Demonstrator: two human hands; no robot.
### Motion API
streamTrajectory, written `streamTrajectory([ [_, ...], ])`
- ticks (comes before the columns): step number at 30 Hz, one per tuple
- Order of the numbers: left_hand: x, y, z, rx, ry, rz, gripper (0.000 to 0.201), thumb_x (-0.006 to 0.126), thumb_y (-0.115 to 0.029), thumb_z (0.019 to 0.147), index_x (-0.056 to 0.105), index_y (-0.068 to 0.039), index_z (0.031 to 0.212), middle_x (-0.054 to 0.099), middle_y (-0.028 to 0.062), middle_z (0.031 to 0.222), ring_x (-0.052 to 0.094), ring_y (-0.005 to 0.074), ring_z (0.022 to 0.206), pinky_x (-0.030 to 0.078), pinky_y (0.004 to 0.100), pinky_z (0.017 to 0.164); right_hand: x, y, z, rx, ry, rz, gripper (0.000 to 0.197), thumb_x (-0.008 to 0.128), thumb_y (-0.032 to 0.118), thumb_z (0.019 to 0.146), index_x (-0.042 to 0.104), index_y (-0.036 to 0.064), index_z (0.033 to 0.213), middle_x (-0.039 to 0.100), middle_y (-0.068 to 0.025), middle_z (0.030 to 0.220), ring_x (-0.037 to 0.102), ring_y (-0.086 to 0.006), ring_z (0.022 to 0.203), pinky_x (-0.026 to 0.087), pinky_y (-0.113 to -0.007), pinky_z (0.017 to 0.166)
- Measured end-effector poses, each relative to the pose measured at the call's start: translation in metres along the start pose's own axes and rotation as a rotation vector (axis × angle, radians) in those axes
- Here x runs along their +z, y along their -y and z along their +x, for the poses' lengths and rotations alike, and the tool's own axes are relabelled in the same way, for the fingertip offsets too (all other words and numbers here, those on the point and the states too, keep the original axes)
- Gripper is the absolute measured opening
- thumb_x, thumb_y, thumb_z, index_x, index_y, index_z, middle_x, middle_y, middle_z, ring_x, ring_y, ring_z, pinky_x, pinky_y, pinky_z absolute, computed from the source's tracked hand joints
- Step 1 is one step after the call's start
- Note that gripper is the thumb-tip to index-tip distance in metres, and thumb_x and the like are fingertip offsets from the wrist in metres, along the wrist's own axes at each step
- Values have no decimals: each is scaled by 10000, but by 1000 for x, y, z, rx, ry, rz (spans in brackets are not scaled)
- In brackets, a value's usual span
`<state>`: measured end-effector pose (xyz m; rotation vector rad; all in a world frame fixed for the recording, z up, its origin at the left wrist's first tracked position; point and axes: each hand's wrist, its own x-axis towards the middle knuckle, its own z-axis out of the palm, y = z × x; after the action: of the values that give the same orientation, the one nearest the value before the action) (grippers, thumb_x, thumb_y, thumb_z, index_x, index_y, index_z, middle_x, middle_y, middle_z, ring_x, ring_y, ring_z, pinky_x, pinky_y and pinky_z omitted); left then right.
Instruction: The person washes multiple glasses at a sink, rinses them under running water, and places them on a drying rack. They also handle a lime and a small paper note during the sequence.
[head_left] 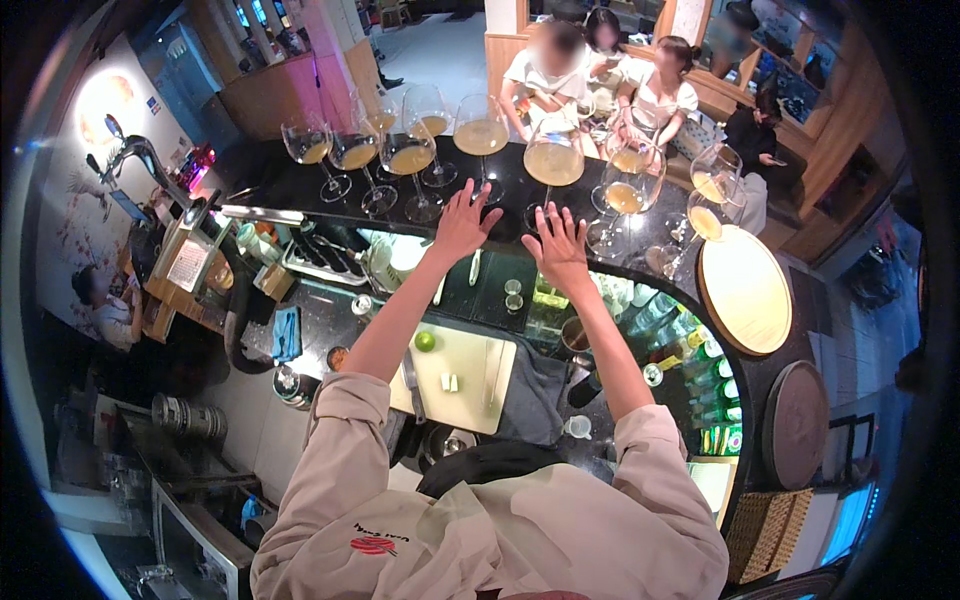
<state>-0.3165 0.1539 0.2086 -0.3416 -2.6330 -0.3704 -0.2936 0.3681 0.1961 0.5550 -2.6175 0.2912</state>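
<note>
Both of my arms reach forward to the raised black bar counter. My left hand has its fingers spread over the foot of a stemmed glass holding cloudy yellow liquid. Beside it, my right hand is open too, its fingertips at the foot of another such glass. Whether the fingers touch the glass feet, I cannot tell. More part-filled stemmed glasses stand to the left, one of them a wide-bowled glass. On the right are others, including a glass overlapping its neighbours.
Below my arms lies a cutting board with a lime, a knife and small pale pieces. Green bottles line the curved right side. A round wooden board rests on the counter. Seated people are across the bar.
</note>
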Motion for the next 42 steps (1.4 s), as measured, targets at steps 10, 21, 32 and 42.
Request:
streamTrajectory([
  [10,37,20,31,100,-98,17,526,452,-419,944,430,-62,1330,474,170,1335,445,353,1227,335,443,1034,13,-10,27,23,10,33,645,402,496,940,335,62,1412,319,-174,1456,257,-391,1350,192,-576,1082],
  [21,45,14,51,27,-13,10,544,471,-372,944,371,-98,1403,439,131,1395,426,329,1262,316,426,1064,29,-24,55,39,-60,33,645,398,507,938,398,32,1374,356,-187,1438,321,-403,1318,242,-589,1056],
  [32,51,8,61,8,-27,-11,575,429,-430,940,349,-114,1414,445,125,1385,369,310,1309,243,431,1105,36,-26,72,103,-30,21,637,388,491,944,341,61,1411,311,-158,1470,303,-362,1338,203,-547,1091],
  [42,39,0,56,-46,165,57,681,343,-584,923,266,-179,1464,230,120,1518,201,280,1405,134,409,1156,40,-27,72,114,-35,-32,604,377,509,937,376,133,1409,325,-138,1469,322,-360,1330,211,-524,1096],
])
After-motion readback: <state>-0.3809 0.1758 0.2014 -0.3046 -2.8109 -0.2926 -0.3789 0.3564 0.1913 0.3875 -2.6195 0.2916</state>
